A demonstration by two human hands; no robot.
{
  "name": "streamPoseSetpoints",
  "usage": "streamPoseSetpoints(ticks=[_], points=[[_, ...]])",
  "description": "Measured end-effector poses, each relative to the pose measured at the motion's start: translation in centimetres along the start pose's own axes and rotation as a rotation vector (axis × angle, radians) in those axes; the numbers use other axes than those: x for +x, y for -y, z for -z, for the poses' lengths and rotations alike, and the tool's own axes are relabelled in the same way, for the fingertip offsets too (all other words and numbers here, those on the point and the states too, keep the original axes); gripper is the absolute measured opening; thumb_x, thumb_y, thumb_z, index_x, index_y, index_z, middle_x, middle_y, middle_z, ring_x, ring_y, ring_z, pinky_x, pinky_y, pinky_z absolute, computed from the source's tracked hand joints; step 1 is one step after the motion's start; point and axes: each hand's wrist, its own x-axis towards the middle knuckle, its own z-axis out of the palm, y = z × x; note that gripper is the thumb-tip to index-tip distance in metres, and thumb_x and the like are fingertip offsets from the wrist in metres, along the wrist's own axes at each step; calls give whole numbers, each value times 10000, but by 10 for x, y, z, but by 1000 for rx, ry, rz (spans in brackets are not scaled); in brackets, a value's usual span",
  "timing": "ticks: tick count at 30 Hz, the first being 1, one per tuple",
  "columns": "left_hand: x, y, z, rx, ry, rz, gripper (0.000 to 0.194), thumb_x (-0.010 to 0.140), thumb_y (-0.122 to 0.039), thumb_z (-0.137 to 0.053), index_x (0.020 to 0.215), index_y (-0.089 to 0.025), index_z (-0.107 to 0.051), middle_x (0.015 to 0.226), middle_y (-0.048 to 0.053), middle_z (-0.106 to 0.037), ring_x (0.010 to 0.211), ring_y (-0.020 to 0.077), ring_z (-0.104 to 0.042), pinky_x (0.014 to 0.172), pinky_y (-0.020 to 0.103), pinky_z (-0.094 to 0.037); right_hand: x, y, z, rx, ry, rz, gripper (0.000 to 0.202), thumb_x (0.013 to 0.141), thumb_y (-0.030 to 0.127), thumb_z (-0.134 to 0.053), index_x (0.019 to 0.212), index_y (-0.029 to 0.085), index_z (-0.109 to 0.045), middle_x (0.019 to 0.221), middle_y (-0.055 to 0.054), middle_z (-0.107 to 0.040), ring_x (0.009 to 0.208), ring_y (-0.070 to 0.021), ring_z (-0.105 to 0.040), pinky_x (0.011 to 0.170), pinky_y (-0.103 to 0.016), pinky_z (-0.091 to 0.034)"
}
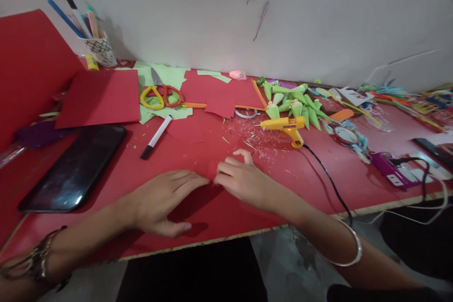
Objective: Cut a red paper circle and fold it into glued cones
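My left hand (164,200) lies over the red tabletop (141,226), its fingers stretched to the right and its thumb apart. Close to its fingertips is my right hand (244,181), fingers curled, with the index finger bent up. Between the hands is a small red piece (213,170), likely paper, hard to tell from the table; the right fingertips are at it. Above the left hand lies a white marker (157,137) with black ends. A yellow glue gun (285,126) rests on its side beyond the right hand, its black cord running to the right.
A black phone (76,167) lies at the left. Behind are red paper (102,96), scissors (161,96), green paper cones (295,99) and paper scraps. A pen cup (102,49) stands by the wall. A purple power strip (394,170) with cables is at the right, near the table's front edge.
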Motion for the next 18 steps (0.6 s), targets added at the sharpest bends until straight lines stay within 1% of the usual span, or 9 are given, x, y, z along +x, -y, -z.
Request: streamPoseSetpoints(ticks=[3, 5, 6, 9, 12, 14, 16, 17, 18], points=[[2, -1, -1, 75, 41, -33, 626, 763, -412, -491, 1309, -171, -302, 1269, 115, -498, 1189, 257, -416, 1017, 417, -265, -5, -2, -7, 56, -98, -21, 145, 873, 154, -458, 797, 187, -576, 893, -11, -598, 833, -157, -474, 881, -406, -229], [6, -4, 0, 97, 74, -34, 567, 793, -434, -464, 1299, -205, -353, 1290, 69, -491, 1232, 246, -367, 1061, 416, -155, -9, -4, -12, 118, -140, -22, 143, 869, 189, -473, 790, 181, -591, 909, -23, -599, 822, -157, -482, 817, -349, -304], [8, -5, 1, 90, 91, -26, 553, 800, -444, -455, 1296, -213, -369, 1285, 55, -498, 1230, 239, -370, 1065, 406, -139, -12, -6, -15, 149, -148, -15, 146, 866, 196, -475, 795, 177, -601, 910, -30, -600, 820, -158, -486, 787, -323, -333], [15, -9, 3, 35, 149, -12, 572, 787, -470, -463, 1293, -211, -394, 1251, 57, -519, 1172, 234, -426, 1027, 368, -234, -21, -9, -19, 230, -154, 1, 158, 863, 198, -472, 862, 171, -628, 939, -45, -603, 861, -163, -501, 777, -291, -385], [19, -9, 3, 23, 180, -13, 572, 765, -484, -487, 1277, -235, -425, 1231, 64, -515, 1126, 249, -447, 943, 356, -341, -34, -8, -20, 277, -143, -13, 236, 863, 156, -444, 1016, 207, -617, 1074, -52, -575, 977, -174, -491, 864, -322, -385], [20, -8, 3, 42, 168, -25, 564, 762, -499, -490, 1270, -261, -434, 1220, 59, -515, 1115, 261, -447, 951, 385, -330, -44, -6, -19, 309, -113, -22, 310, 853, 117, -421, 1078, 246, -592, 1165, -48, -531, 1054, -177, -466, 906, -342, -374], [22, -8, 2, 63, 147, -34, 548, 777, -513, -469, 1270, -277, -432, 1214, 55, -517, 1109, 258, -450, 990, 413, -280, -55, -7, -16, 357, -126, -79, 326, 845, 107, -412, 1082, 256, -579, 1154, -45, -530, 1049, -163, -479, 889, -321, -397], [23, -8, 1, 74, 144, -25, 544, 789, -518, -451, 1275, -276, -425, 1218, 57, -513, 1111, 252, -448, 1002, 416, -263, -62, -10, -15, 370, -175, -146, 301, 843, 117, -417, 1062, 246, -578, 1105, -46, -549, 1015, -155, -499, 862, -305, -416], [24, -8, 0, 90, 143, -2, 540, 804, -518, -429, 1284, -271, -414, 1227, 63, -505, 1114, 249, -446, 1004, 415, -260, -69, -15, -14, 363, -265, -248, 261, 841, 134, -425, 1032, 231, -576, 1027, -47, -568, 956, -151, -524, 822, -292, -436]])
